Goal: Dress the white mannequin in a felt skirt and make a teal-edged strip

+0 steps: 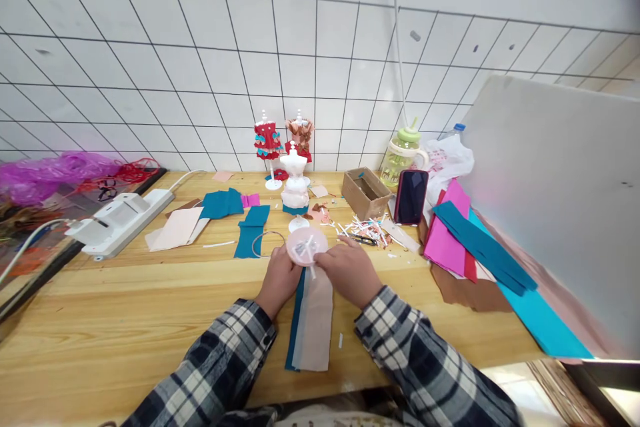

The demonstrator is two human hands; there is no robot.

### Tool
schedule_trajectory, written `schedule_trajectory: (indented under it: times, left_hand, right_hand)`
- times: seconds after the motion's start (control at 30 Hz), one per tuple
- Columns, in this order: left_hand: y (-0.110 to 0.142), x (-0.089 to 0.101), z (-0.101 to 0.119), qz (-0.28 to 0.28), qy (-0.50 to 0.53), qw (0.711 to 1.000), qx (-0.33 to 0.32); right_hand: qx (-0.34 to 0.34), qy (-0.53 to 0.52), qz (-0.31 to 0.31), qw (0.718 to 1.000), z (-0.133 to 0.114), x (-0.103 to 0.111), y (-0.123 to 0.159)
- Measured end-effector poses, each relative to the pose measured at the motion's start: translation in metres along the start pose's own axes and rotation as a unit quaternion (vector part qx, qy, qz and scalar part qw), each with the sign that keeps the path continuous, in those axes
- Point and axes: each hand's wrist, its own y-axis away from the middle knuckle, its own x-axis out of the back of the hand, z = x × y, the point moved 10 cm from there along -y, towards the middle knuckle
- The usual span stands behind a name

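Note:
My left hand (280,278) is closed on the left edge of a round, pale-pink disc (295,251) that looks like a roll of tape. A narrow white strip (313,272) hangs from its lower edge. The fingers of my right hand (353,271) are closed at the disc's lower right, by that strip. Below the hands lies a long pale-pink crepe paper strip (316,327) over a teal strip (295,333). Just beyond the disc stands a white miniature dress form (293,163) with pale-pink and teal paper around its lower part.
Two decorated dress forms (267,140) stand behind. White scraps (377,230) lie near a cardboard box (367,193), phone (411,197) and green-lidded bottle (400,157). Folded coloured paper (453,233) is at right; teal pieces (253,233) and a power strip (125,217) at left.

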Motion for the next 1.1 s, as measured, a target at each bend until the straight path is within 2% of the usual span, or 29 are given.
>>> schedule_trajectory:
  times: [0.1,0.2,0.43,0.6,0.67,0.73,0.77,0.83,0.93,1.03,1.1]
  left_hand:
    - [-0.001,0.0,0.004,-0.025,-0.049,0.998,0.005]
    - [-0.001,0.001,0.007,-0.031,-0.068,0.997,0.01]
    - [0.001,0.003,0.006,-0.014,-0.044,0.999,0.016]
    - [0.001,0.006,0.004,-0.007,-0.031,0.999,0.019]
    - [0.001,0.008,0.003,0.001,-0.015,1.0,0.024]
    - [0.001,0.012,0.002,0.018,0.006,0.999,0.03]
    - [0.0,0.015,0.002,0.028,0.02,0.999,0.033]
    - [0.001,0.021,0.001,0.053,0.049,0.997,0.04]
    - [0.003,0.03,-0.002,0.085,0.08,0.992,0.053]
    - [0.004,0.032,-0.004,0.089,0.089,0.99,0.055]
    - [0.003,0.03,-0.003,0.081,0.085,0.992,0.048]
  right_hand:
    - [-0.06,0.048,-0.038,0.996,0.037,-0.01,0.006]
    - [-0.107,0.074,-0.075,0.989,0.063,-0.024,0.001]
    - [-0.139,0.073,-0.075,0.985,0.085,-0.049,-0.032]
    - [-0.205,0.072,-0.029,0.976,0.093,-0.045,-0.025]
    - [-0.223,0.047,0.017,0.974,0.088,-0.038,-0.015]
    - [-0.2,0.001,0.055,0.978,0.072,-0.033,-0.008]
    - [-0.174,-0.022,0.053,0.983,0.06,-0.035,-0.006]
    - [-0.115,-0.053,0.007,0.992,0.032,-0.048,-0.003]
    - [-0.079,-0.065,-0.055,0.993,0.0,-0.064,0.008]
    - [-0.033,-0.091,-0.062,0.993,-0.021,-0.066,0.02]
    - [-0.039,-0.133,-0.038,0.99,-0.02,-0.059,0.024]
